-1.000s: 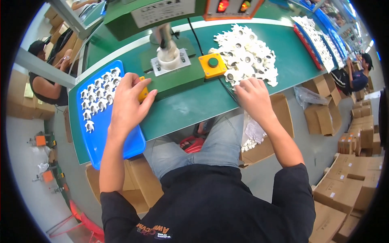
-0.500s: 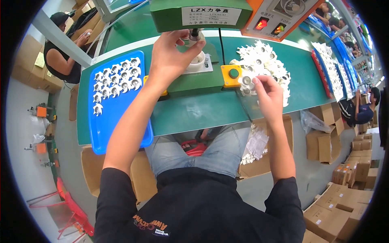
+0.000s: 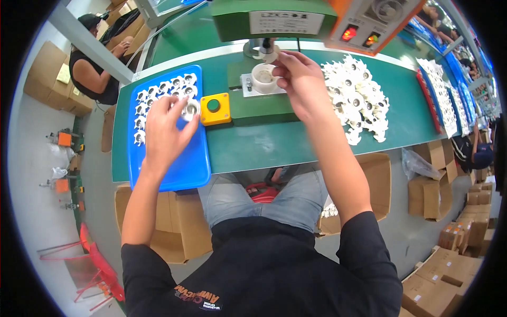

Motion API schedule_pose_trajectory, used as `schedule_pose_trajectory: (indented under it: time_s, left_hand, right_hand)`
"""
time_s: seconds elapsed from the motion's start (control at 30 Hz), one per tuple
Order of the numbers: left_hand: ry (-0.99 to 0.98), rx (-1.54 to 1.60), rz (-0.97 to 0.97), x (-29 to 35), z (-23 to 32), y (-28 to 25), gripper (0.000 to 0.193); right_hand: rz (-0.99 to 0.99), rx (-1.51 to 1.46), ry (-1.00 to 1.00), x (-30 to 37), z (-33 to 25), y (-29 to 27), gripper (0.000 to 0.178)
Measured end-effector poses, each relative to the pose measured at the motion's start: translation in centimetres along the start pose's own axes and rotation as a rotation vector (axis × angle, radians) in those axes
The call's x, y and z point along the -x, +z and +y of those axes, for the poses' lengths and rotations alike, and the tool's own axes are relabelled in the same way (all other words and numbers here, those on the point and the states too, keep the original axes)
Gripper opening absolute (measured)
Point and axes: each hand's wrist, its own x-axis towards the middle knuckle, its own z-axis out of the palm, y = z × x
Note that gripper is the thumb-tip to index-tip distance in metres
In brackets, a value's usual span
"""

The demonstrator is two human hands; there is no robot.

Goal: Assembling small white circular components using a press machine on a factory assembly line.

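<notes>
Pinching white, grey-centred part (image 3: 191, 110), left grip (image 3: 165, 131); right grip (image 3: 305, 87) grasping white piece (image 3: 270, 55), partly hidden.

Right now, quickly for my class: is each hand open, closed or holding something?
Left hand: holding a white part over the blue tray.
Right hand: fingers at a white piece under the green press; whether they grip it cannot be told.

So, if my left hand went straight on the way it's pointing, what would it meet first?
Probably the white parts in the top rows on the blue tray, beyond the fingertips of your left hand. Its height is unclear, so it might pass over them.
</notes>
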Motion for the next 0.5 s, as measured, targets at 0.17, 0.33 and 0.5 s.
schedule_pose_trajectory:
  time_s: [0.17,0.33,0.5]
  left_hand:
    - [-0.07,-0.043,-0.262,6.6,-2.5,-1.4,0.035]
    - [-0.158,-0.083,-0.215,8.4,-5.5,-2.7,0.024]
    - [-0.191,-0.114,-0.178,8.3,-8.0,-2.6,0.017]
  right_hand:
    - [0.024,0.023,0.003,0.7,-0.7,-1.8,0.029]
    - [0.013,0.091,-0.096,1.9,-0.3,-3.1,0.028]
    - [0.022,0.149,-0.146,3.2,-0.4,-4.6,0.027]
